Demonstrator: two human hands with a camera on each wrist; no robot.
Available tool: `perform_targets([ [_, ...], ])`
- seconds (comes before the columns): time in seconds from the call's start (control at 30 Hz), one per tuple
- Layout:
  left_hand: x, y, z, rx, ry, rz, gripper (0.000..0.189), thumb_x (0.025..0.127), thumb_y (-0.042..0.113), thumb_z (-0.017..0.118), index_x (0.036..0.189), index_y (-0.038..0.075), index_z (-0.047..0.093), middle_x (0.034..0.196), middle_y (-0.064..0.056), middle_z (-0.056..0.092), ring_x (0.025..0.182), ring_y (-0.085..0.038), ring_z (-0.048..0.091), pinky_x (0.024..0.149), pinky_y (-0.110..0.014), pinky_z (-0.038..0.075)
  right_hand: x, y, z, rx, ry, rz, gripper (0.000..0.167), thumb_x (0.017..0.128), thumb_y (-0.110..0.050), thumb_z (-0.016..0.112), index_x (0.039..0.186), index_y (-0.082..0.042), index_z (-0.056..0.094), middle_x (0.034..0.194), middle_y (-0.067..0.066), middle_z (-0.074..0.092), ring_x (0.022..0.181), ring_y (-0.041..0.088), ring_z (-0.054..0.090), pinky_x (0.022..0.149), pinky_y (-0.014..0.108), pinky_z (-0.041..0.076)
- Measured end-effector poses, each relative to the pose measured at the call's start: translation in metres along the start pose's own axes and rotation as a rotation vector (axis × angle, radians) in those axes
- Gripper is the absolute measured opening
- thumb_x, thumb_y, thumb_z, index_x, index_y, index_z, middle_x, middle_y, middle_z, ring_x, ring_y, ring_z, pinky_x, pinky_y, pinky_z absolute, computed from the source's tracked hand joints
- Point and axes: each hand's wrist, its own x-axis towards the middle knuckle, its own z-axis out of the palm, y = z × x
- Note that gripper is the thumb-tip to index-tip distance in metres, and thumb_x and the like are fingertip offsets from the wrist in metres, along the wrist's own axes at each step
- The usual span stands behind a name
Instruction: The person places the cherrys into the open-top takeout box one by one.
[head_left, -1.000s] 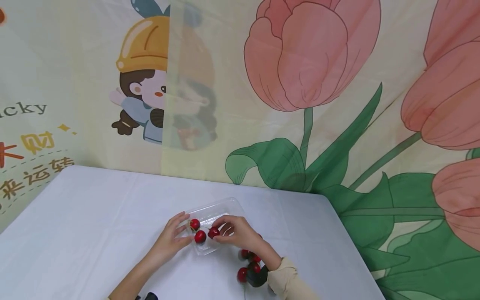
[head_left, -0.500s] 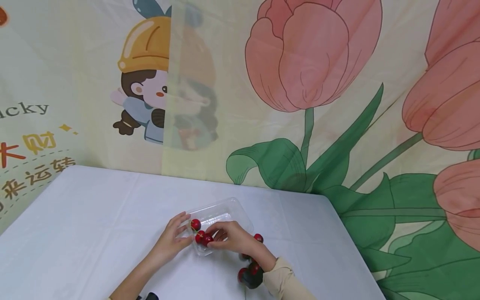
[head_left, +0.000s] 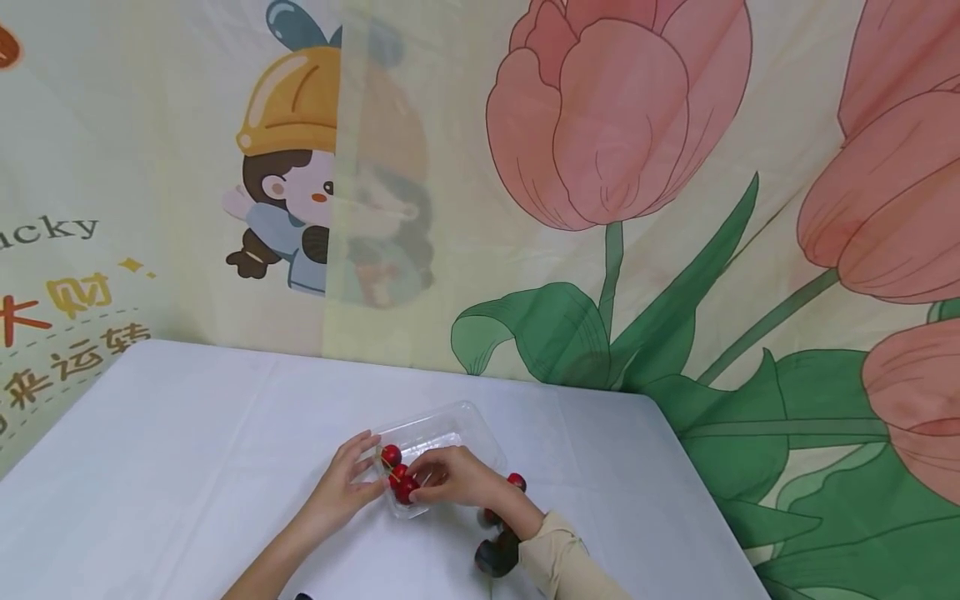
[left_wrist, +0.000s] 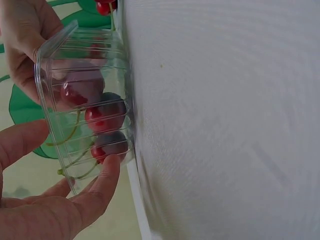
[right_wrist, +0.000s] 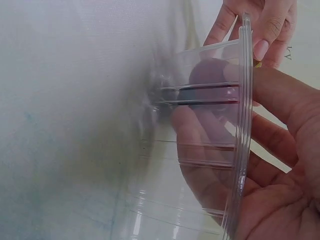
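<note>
A clear plastic box (head_left: 468, 417) stands on the white table with a few red cherries at its left end. My left hand (head_left: 347, 483) holds that end, thumb at the near side and fingers round the far side. In the left wrist view, fingertips press the ribbed wall beside a cherry (left_wrist: 109, 145) with a green stem. My right hand (head_left: 457, 477) reaches inside the box, its thumb and fingers pinching a cherry (head_left: 406, 490). Two more cherries lie just beyond it, one (head_left: 391, 456) near the left wall. Fingers partly cover the held cherry in the right wrist view.
More cherries lie right of the box, one (head_left: 516, 482) beyond my right wrist; the forearm hides others. A dark rounded thing (head_left: 497, 554) sits beneath that wrist. The white table (head_left: 187, 450) meets a printed cloth backdrop (head_left: 525, 250) behind.
My right hand has moved left and nearer with its cherry, which now sits close against the other cherries in the box. My left hand has stayed at the box's end.
</note>
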Motion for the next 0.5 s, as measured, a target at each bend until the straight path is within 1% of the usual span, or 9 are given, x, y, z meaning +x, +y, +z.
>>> perform_targets([
  [0.23, 0.000, 0.001, 0.001, 0.011, -0.001, 0.002, 0.065, 0.083, -0.006, 0.070, 0.140, -0.012, 0.038, 0.152, -0.031, 0.020, 0.130, -0.054, 0.040, 0.097, -0.047, 0.052, 0.000, -0.002, -0.001, -0.010, -0.032, 0.025, 0.021, 0.086, -0.006, 0.074, 0.107, -0.002, 0.070, 0.095, 0.006, 0.071, 0.077, 0.001, 0.062, 0.072, 0.013, 0.055],
  [0.33, 0.000, 0.001, 0.001, 0.013, -0.001, -0.001, 0.065, 0.083, -0.007, 0.070, 0.140, -0.011, 0.038, 0.152, -0.031, 0.020, 0.130, -0.054, 0.040, 0.096, -0.047, 0.052, -0.001, -0.002, -0.002, -0.031, -0.042, 0.021, 0.021, 0.087, -0.008, 0.073, 0.107, -0.002, 0.070, 0.096, 0.006, 0.071, 0.078, 0.001, 0.062, 0.073, 0.013, 0.055],
  [0.43, 0.001, 0.001, 0.002, 0.015, 0.001, -0.008, 0.065, 0.083, -0.007, 0.070, 0.140, -0.011, 0.039, 0.152, -0.031, 0.020, 0.130, -0.053, 0.040, 0.096, -0.046, 0.052, -0.004, -0.002, -0.007, -0.061, -0.022, 0.016, 0.023, 0.088, -0.011, 0.073, 0.109, -0.003, 0.070, 0.098, 0.005, 0.071, 0.079, 0.001, 0.062, 0.074, 0.013, 0.054],
  [0.5, 0.001, 0.000, 0.002, 0.015, -0.001, -0.012, 0.065, 0.083, -0.007, 0.070, 0.140, -0.011, 0.038, 0.152, -0.031, 0.020, 0.130, -0.053, 0.040, 0.096, -0.045, 0.052, -0.009, -0.002, -0.014, -0.075, 0.017, 0.011, 0.026, 0.088, -0.014, 0.073, 0.111, -0.003, 0.069, 0.098, 0.004, 0.070, 0.080, 0.002, 0.062, 0.075, 0.014, 0.054],
])
